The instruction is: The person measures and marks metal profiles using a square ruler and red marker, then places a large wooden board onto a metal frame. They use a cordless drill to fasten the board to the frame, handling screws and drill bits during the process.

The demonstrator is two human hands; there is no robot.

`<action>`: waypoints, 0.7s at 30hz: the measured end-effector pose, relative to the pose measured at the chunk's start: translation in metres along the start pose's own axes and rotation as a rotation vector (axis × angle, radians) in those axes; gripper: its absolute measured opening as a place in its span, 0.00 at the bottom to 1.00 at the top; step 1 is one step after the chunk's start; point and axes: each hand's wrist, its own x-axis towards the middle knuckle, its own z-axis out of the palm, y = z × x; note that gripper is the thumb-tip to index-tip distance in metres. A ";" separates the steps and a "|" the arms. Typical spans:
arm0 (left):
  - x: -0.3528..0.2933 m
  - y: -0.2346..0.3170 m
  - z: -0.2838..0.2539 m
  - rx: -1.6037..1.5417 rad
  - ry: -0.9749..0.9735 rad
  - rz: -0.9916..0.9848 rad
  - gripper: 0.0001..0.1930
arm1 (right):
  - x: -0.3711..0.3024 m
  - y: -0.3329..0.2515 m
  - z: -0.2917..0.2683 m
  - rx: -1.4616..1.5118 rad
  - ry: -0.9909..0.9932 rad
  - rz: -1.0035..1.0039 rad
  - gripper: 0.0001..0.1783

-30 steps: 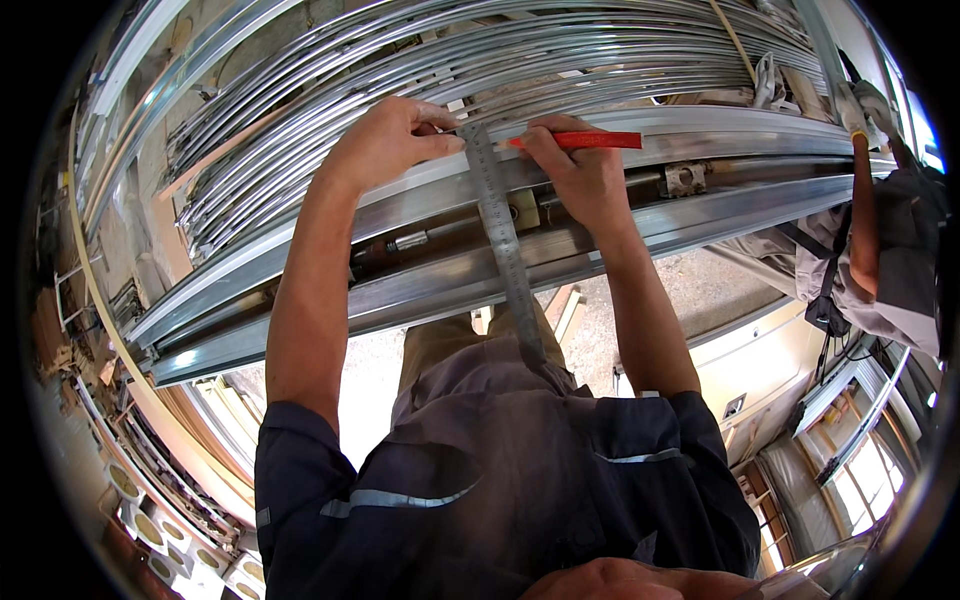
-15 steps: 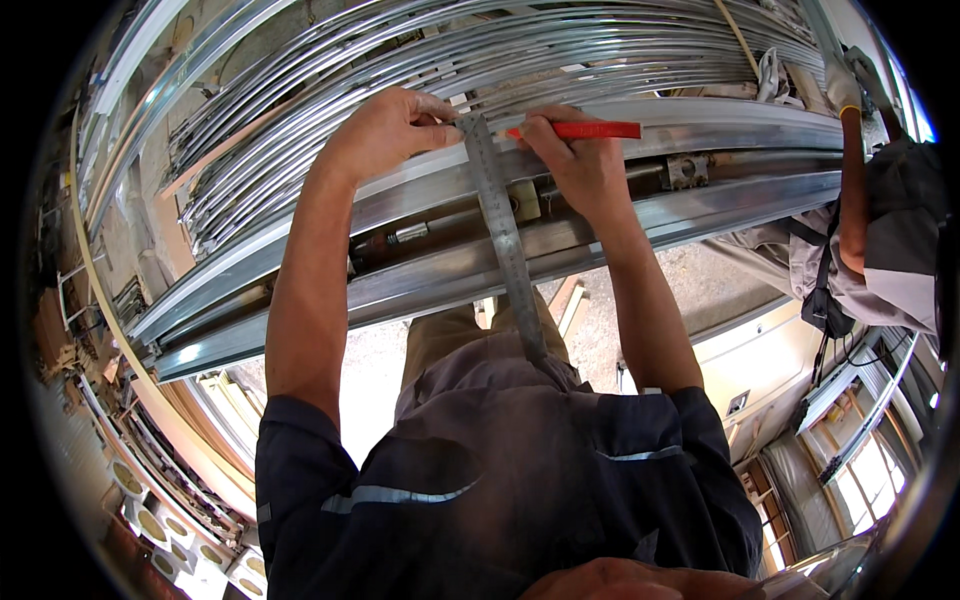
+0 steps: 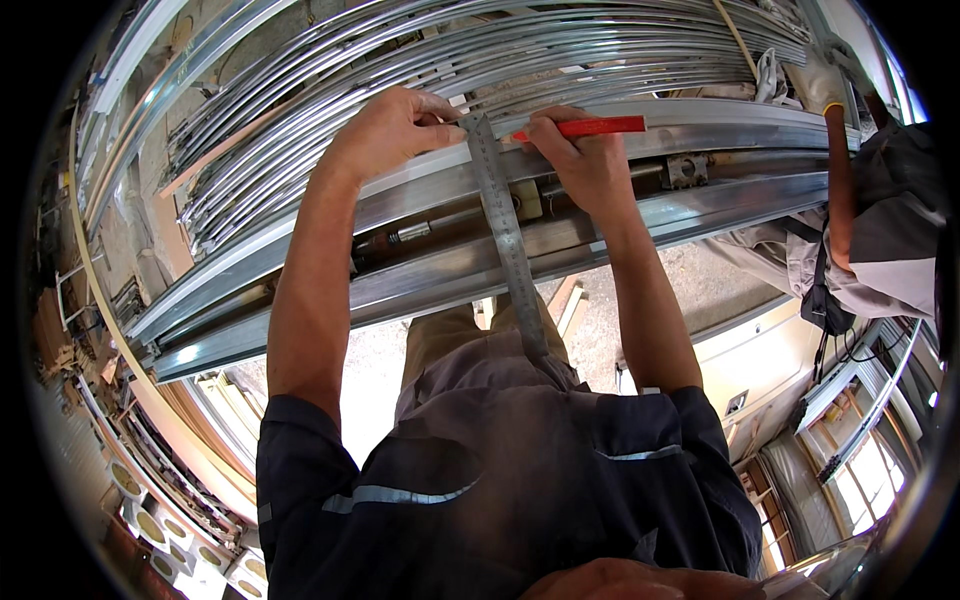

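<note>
Long thin metal strips (image 3: 290, 165) fan across the top of the frame. Below them, two metal profiles run from centre left to the right: the upper profile (image 3: 700, 137) and the lower profile (image 3: 700, 207), with a dark gap between. At the right edge, a co-worker (image 3: 890, 215) stands near the profiles' ends.

A steel ruler (image 3: 502, 225) lies crosswise over both profiles, from upper centre down to the person's waist. The left hand (image 3: 395, 135), upper centre-left, has thumb and fingers drawn close together at the ruler's top left edge; whether they pinch or merely steady it, I cannot tell. The right hand (image 3: 585, 160), just right of centre, grips a red pencil (image 3: 605, 126), its tip pointing left, close beside the ruler's right edge.

As far as shows, the ruler is placed and the pencil is at the ready; no drawn line can be made out on the upper profile, so marking looks unfinished.
</note>
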 end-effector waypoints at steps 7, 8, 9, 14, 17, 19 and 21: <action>-0.002 0.004 0.000 -0.003 0.005 0.009 0.19 | 0.000 0.003 0.005 0.038 0.035 -0.018 0.12; -0.002 0.002 0.000 -0.010 0.003 0.013 0.19 | 0.000 0.004 0.005 0.050 0.030 -0.019 0.11; -0.002 0.001 0.000 -0.017 0.001 0.017 0.19 | 0.000 0.004 0.005 0.061 0.026 -0.021 0.11; -0.001 -0.002 0.000 -0.010 0.006 0.007 0.21 | -0.004 -0.011 -0.010 -0.014 -0.040 0.052 0.11; -0.002 0.002 0.001 0.020 0.016 0.019 0.22 | -0.020 -0.005 -0.024 0.057 0.079 0.074 0.12; -0.005 0.005 0.001 0.072 0.029 0.002 0.23 | -0.036 0.004 -0.035 0.178 0.153 0.094 0.13; -0.002 0.007 0.001 0.134 0.032 -0.008 0.24 | -0.055 0.013 -0.054 0.328 0.219 0.119 0.13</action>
